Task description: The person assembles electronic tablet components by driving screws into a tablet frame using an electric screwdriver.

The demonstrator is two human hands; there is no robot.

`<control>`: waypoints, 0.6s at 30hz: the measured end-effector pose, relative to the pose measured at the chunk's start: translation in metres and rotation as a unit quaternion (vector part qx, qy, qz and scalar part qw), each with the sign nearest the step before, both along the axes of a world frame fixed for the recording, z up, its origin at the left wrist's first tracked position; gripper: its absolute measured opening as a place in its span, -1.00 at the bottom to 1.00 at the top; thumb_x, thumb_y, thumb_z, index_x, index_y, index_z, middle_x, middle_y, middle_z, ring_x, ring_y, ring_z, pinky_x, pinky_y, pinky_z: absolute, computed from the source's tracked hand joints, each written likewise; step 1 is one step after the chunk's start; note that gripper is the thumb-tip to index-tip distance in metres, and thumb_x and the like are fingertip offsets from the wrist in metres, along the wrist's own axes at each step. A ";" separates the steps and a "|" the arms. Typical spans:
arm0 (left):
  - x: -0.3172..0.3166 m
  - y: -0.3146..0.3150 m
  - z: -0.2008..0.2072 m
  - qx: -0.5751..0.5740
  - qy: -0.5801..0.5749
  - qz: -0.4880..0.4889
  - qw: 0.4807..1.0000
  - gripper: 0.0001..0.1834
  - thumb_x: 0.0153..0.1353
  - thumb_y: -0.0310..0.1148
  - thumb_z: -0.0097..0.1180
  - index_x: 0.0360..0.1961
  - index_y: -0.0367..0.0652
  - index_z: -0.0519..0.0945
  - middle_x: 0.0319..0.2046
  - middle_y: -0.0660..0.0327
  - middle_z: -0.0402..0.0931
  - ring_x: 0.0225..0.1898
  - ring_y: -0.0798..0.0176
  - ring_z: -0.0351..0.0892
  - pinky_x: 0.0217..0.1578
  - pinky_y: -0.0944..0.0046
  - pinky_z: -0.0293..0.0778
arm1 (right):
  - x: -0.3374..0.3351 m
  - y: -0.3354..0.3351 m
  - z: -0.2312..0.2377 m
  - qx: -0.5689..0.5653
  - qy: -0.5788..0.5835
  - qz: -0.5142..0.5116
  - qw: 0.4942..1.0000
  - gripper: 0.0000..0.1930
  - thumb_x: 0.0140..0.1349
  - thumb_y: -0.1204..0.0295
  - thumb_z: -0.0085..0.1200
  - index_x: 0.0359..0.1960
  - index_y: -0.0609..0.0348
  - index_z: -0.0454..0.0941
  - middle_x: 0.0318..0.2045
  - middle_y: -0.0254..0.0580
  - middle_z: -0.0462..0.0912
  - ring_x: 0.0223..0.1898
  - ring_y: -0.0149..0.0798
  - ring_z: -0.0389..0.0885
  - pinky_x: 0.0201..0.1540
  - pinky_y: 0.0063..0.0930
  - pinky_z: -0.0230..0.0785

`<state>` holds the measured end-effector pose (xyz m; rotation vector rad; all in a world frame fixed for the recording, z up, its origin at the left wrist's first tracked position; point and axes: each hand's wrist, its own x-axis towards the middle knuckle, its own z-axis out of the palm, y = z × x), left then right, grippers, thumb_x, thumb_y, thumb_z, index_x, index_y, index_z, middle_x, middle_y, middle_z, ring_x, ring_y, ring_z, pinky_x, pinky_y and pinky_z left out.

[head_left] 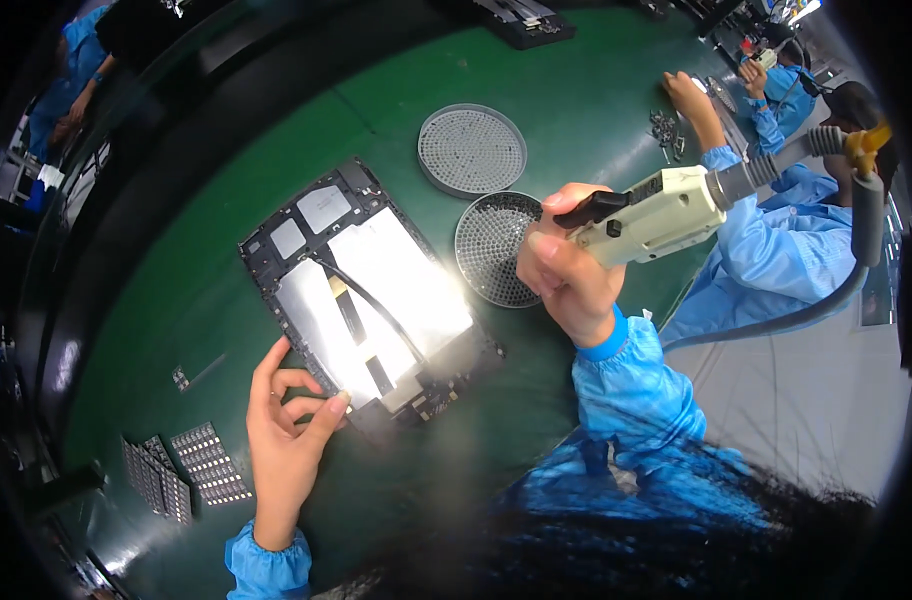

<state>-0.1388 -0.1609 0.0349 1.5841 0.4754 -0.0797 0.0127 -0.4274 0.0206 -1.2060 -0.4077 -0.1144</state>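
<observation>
**Steadying an opened tablet, driver in hand**

We have a flat, dark-framed tablet chassis with its back off (371, 290) lying tilted on the green work mat (226, 250), near the middle. Our left hand (286, 425) rests at its near left corner, fingers loosely curled, fingertips touching the frame edge and gripping nothing. Our right hand (566, 270) is closed around a cream-coloured electric screwdriver with a grey hose (656, 212), held above the mat to the right of the tablet.

Just beyond the tablet, to the right, sit two round perforated screw trays (473, 150), one partly behind our right hand. Small dark strips of parts (186, 470) lie at the near left.

We judge the chassis light, thin and stiff but fragile: silvery shields and a black ribbon cable (366, 300) lie exposed. It is best held by its outer frame edges, never the cable.
</observation>
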 end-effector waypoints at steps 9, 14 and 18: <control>-0.001 0.002 0.001 -0.013 0.011 0.012 1.000 -0.23 0.12 -0.67 0.24 0.34 -0.33 0.16 -0.21 0.17 0.37 -0.32 0.38 0.59 -0.29 0.38 0.64 | 0.004 0.008 -0.001 -0.034 0.014 -0.010 0.999 -0.66 0.15 0.62 0.03 -0.01 0.26 0.32 -0.66 -0.31 0.30 -0.75 -0.49 0.15 -0.71 -0.54 0.03; -0.001 0.001 0.000 -0.020 0.012 0.016 1.000 -0.23 0.12 -0.66 0.24 0.34 -0.33 0.17 -0.20 0.16 0.38 -0.31 0.38 0.58 -0.28 0.40 0.63 | 0.003 0.008 0.001 -0.028 0.019 -0.002 0.999 -0.64 0.15 0.64 0.02 0.01 0.28 0.33 -0.66 -0.30 0.30 -0.75 -0.49 0.16 -0.71 -0.54 0.03; -0.002 0.003 0.001 -0.021 -0.003 0.015 1.000 -0.23 0.12 -0.67 0.24 0.34 -0.33 0.17 -0.21 0.16 0.38 -0.31 0.39 0.58 -0.29 0.40 0.63 | 0.002 0.011 0.002 -0.025 0.032 -0.013 0.999 -0.70 0.14 0.64 0.03 -0.08 0.26 0.34 -0.65 -0.30 0.31 -0.74 -0.48 0.18 -0.72 -0.54 0.03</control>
